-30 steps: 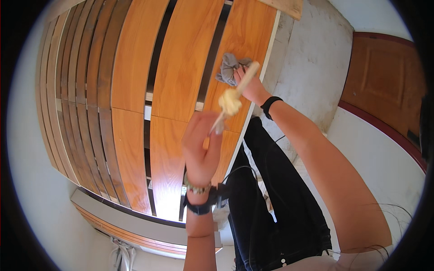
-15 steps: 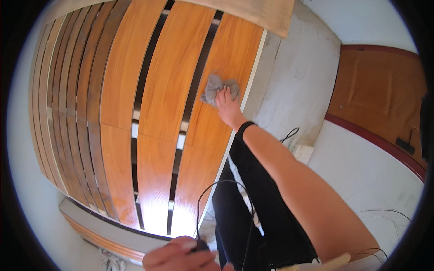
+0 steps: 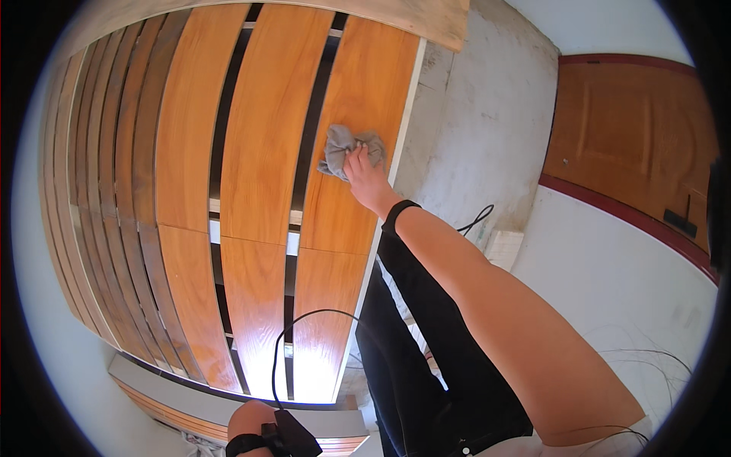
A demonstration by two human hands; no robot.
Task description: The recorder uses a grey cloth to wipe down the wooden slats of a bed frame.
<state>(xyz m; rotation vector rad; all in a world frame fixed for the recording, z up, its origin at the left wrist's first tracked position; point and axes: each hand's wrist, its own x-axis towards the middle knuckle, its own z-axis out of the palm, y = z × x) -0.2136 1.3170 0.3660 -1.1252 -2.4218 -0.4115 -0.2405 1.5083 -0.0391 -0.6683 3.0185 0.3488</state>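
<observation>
On the rightmost wide orange-brown slat, a crumpled grey cloth lies bunched under my right hand. Its fingers are bent over the cloth and press it onto the wood. My right wrist wears a black band. At the lower edge, only a rounded part of my left hand or wrist shows, beside a black strap and a black box-shaped device with a cable. The left fingers are hidden, so I cannot tell what they do.
Several narrower brown slats fill the left, with dark gaps between boards. A pale wooden board crosses the far end. A black cable loops over the near slats. Right of the frame are grey floor and a brown door.
The view has shifted, so the slats appear farther left. My right hand stays on the cloth on the same slat. My left fingers, visible around a dark thing before, have dropped out of sight.
</observation>
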